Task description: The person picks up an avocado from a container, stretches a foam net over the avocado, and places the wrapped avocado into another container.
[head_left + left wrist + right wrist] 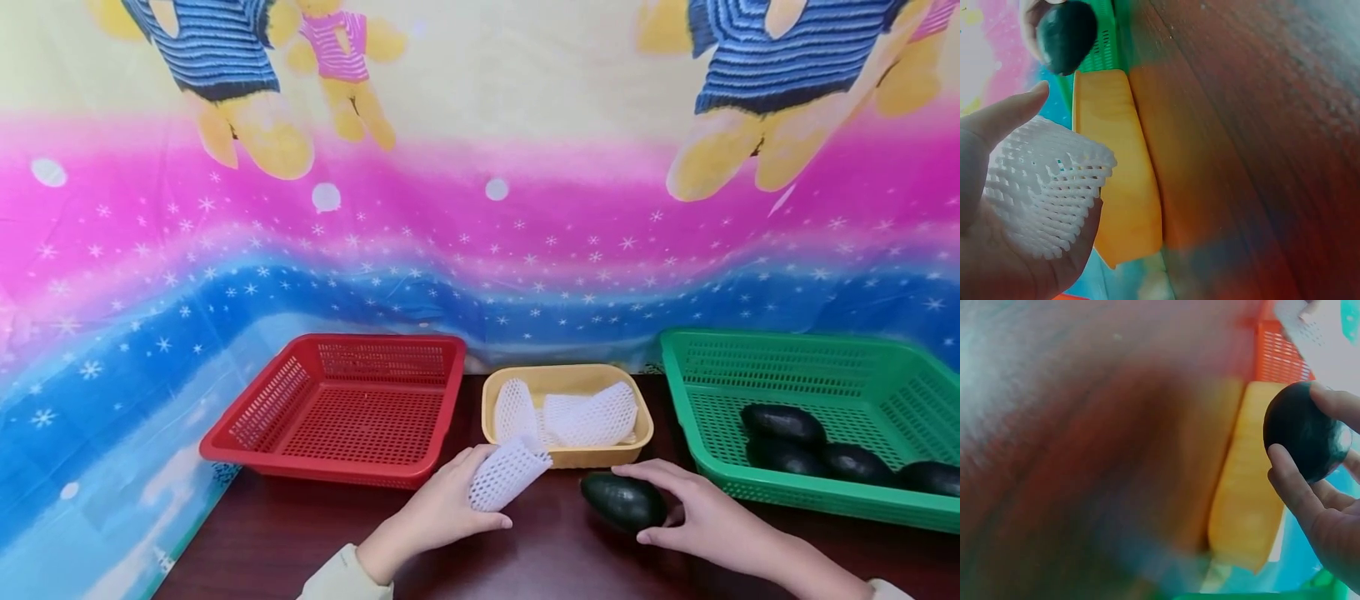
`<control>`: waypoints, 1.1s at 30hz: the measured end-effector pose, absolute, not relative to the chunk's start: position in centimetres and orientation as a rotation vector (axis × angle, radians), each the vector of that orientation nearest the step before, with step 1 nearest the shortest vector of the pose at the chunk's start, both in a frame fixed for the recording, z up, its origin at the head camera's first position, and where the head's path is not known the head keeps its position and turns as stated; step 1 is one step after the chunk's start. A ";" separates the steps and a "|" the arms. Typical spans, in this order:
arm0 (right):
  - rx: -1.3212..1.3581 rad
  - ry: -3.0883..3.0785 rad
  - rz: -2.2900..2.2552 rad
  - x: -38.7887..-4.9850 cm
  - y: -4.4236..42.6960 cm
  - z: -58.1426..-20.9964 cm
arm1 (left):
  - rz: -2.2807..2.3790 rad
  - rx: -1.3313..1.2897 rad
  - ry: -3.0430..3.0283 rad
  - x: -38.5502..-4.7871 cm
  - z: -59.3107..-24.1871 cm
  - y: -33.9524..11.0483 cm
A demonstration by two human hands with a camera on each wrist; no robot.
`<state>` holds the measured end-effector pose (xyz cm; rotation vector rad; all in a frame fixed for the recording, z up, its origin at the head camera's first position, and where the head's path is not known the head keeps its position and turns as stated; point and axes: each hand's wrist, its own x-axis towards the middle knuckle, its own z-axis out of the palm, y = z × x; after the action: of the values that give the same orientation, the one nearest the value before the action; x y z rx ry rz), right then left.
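Observation:
My left hand [442, 504] holds a white foam net sleeve [510, 475] against its palm and fingers, with the thumb standing off from it. In the left wrist view the mesh [1047, 187] has an end turned toward the dark fruit. My right hand [708, 517] grips a dark green avocado [624, 502] between thumb and fingers above the table. The right wrist view shows the fingertips round the avocado [1304, 431]. The avocado and the sleeve are apart. More white foam nets [592, 414] lie in a yellow basket [566, 457] behind the hands.
On the left stands a red basket [360, 417] with nothing seen inside. A green basket [720, 450] at the right has several dark avocados [783, 423] in it. All stand on a dark wooden table [540, 542] before a printed cloth [480, 233].

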<state>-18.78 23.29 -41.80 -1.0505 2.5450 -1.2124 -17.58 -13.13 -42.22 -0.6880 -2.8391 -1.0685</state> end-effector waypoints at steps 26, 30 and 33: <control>-1.321 2.639 -0.995 -18.6 20.6 -37.3 | -0.778 -0.873 -2.797 -17.2 -42.0 -11.9; -1.355 2.621 -0.916 -18.9 20.2 -37.1 | -0.654 -0.915 -2.797 -17.2 -41.8 -11.7; -1.396 2.580 -0.925 -18.9 19.9 -37.1 | -0.597 -0.944 -2.765 -17.0 -41.6 -11.5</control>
<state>-18.90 19.89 -37.11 -1.3958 2.5804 -0.9245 -17.03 -11.52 -41.65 -0.9441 -2.7649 -0.5968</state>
